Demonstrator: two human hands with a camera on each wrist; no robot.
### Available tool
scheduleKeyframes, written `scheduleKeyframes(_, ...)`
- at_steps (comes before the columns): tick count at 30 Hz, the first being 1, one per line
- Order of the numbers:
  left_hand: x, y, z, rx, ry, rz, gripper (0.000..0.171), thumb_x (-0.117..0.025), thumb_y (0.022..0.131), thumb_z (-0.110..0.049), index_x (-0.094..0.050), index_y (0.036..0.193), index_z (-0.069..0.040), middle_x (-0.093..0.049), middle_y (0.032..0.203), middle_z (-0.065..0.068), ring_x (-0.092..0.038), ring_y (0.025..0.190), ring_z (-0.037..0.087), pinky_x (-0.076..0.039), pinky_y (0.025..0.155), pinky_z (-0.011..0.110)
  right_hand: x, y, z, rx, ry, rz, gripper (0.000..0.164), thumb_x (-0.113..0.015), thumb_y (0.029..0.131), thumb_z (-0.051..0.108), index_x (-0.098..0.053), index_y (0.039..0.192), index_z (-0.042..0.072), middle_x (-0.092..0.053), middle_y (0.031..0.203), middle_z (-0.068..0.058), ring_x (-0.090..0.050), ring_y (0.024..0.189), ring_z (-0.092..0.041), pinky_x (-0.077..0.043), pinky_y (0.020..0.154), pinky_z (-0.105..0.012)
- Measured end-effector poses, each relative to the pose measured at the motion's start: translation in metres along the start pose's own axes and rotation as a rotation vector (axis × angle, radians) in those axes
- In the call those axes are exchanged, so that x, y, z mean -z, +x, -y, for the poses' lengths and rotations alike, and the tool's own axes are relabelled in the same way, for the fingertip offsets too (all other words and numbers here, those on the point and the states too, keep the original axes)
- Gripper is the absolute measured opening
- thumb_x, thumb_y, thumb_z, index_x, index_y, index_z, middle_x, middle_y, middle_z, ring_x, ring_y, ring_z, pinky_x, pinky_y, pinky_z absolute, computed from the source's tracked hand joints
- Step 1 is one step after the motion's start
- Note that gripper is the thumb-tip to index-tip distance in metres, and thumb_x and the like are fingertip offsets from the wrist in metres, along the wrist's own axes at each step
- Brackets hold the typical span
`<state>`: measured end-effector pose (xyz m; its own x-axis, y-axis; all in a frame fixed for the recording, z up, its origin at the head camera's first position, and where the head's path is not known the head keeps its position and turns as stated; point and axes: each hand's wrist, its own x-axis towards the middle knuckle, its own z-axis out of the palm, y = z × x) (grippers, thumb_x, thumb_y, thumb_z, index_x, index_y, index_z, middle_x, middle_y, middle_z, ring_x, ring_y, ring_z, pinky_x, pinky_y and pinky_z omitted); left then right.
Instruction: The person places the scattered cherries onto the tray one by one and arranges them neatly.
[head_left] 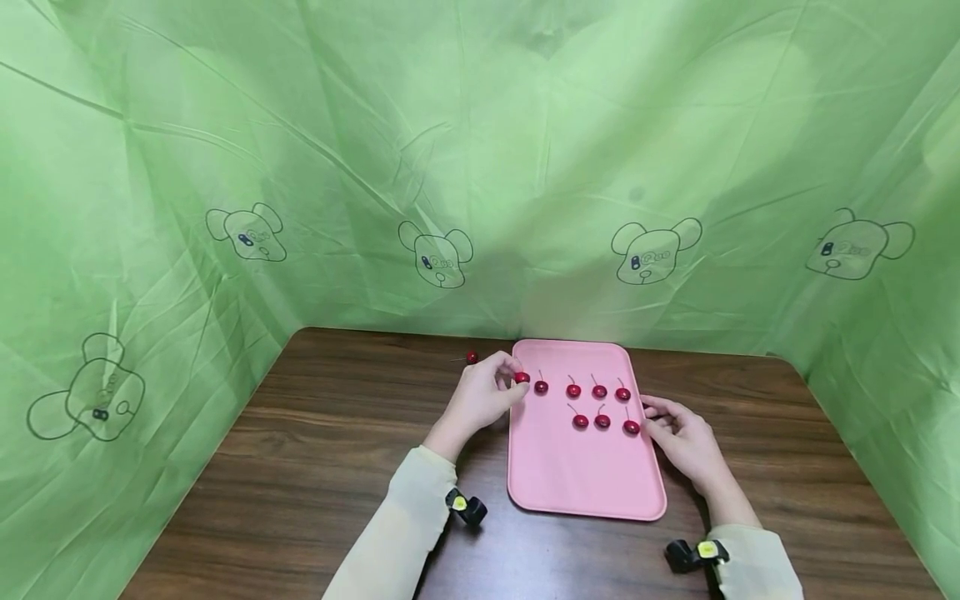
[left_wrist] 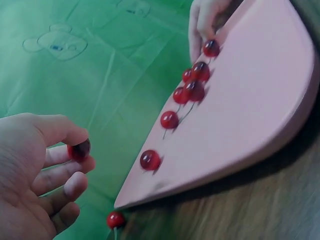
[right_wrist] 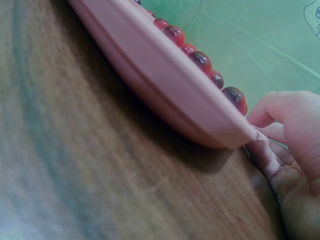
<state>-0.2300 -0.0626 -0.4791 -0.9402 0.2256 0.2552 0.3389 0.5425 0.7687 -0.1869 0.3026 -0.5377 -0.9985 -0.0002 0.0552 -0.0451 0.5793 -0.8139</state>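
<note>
At the upper left of the pink tray point(head_left: 585, 479), my left hand point(head_left: 486, 393) pinches a red cherry point(head_left: 522, 378) between thumb and fingers. The left wrist view shows this cherry point(left_wrist: 79, 150) held at the fingertips, above the surface. Several more cherries with thin stems lie on the tray in two rows; one cherry point(head_left: 542, 387) is just right of the held one. My right hand point(head_left: 684, 442) holds the tray's right rim, close to the end cherry point(head_left: 632, 427) of the nearer row. In the right wrist view its fingers are bent at the rim.
A loose cherry point(head_left: 472, 357) lies on the brown wooden table point(head_left: 322, 467), left of the tray's far corner. Green cloth point(head_left: 525, 167) with printed bear heads hangs behind the table and at both sides.
</note>
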Motion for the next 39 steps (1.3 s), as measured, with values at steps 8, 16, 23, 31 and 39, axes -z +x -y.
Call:
scheduleKeyframes(8,-0.018,-0.005,-0.006,-0.005,0.014,0.041,0.018,-0.084,0.095,-0.021,-0.073,0.108,-0.015,-0.075,0.093,-0.002,-0.058,0.073,0.01,-0.049,0.07,0.029,0.0,-0.001,0.001,-0.002,-0.006,0.003,0.046,-0.074,0.105,0.017,-0.065,0.147,0.001,-0.071,0.118,-0.016,-0.063,0.088,-0.014,-0.053,0.073,-0.022)
scheduleKeyframes(16,-0.026,-0.009,-0.006,-0.031,0.023,0.072,0.019,-0.084,0.094,-0.019,-0.074,0.109,-0.014,-0.072,0.095,-0.004,-0.062,0.078,0.013,-0.051,0.073,0.027,0.001,-0.002,0.003,-0.015,-0.016,0.01,0.047,-0.074,0.105,0.018,-0.065,0.148,0.002,-0.071,0.12,-0.016,-0.063,0.089,-0.014,-0.052,0.073,-0.022)
scheduleKeyframes(23,-0.034,-0.01,-0.001,-0.051,0.062,0.091,0.019,-0.085,0.092,-0.019,-0.073,0.107,-0.016,-0.072,0.1,-0.005,-0.063,0.082,0.009,-0.053,0.077,0.026,0.0,-0.001,0.003,-0.008,-0.022,0.007,0.046,-0.074,0.105,0.018,-0.065,0.147,0.002,-0.071,0.12,-0.016,-0.063,0.089,-0.013,-0.052,0.073,-0.022)
scheduleKeyframes(31,-0.041,-0.013,0.002,-0.052,0.047,0.091,0.02,-0.086,0.09,-0.018,-0.072,0.104,-0.015,-0.072,0.098,-0.002,-0.068,0.083,0.013,-0.054,0.076,0.025,0.0,-0.001,0.002,0.003,-0.013,0.005,0.046,-0.074,0.105,0.018,-0.065,0.147,0.002,-0.071,0.119,-0.016,-0.063,0.087,-0.012,-0.052,0.072,-0.022)
scheduleKeyframes(39,-0.047,-0.015,0.004,-0.063,0.05,0.094,0.022,-0.087,0.088,-0.016,-0.071,0.103,-0.012,-0.071,0.095,0.003,-0.068,0.082,0.014,-0.053,0.076,0.023,0.0,0.0,0.001,0.014,-0.013,-0.002,0.045,-0.074,0.104,0.017,-0.066,0.146,0.002,-0.071,0.118,-0.016,-0.062,0.087,-0.012,-0.052,0.072,-0.022)
